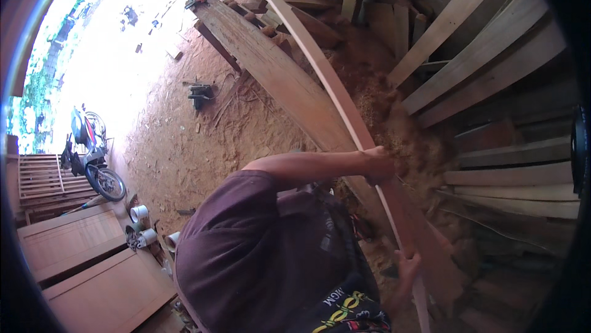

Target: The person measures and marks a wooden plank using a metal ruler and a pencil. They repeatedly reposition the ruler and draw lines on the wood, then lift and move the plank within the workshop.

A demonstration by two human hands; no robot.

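A long, narrow wooden board [326, 74] runs slantwise from the far middle to the near right, its pale edge turned up. My left hand [377, 164] is closed around it near its middle, the arm reaching across from my dark shirt. Closer to me, my right hand [407, 266] grips the same board lower down, its fingers bent over the edge. Just left of the held board lies a wide, worn wooden plank [271, 68], raised off the ground like a bench. At its far end rests a small greenish tool [197, 0] whose kind I cannot make out.
Many boards [492, 56] lean along the right side. Wood shavings [375, 99] heap beneath the held board. A dark power tool [200, 94] sits on the dusty ground [166, 166]. At left are a motorcycle [95, 154], panelled wooden doors [74, 240] and white containers [140, 213].
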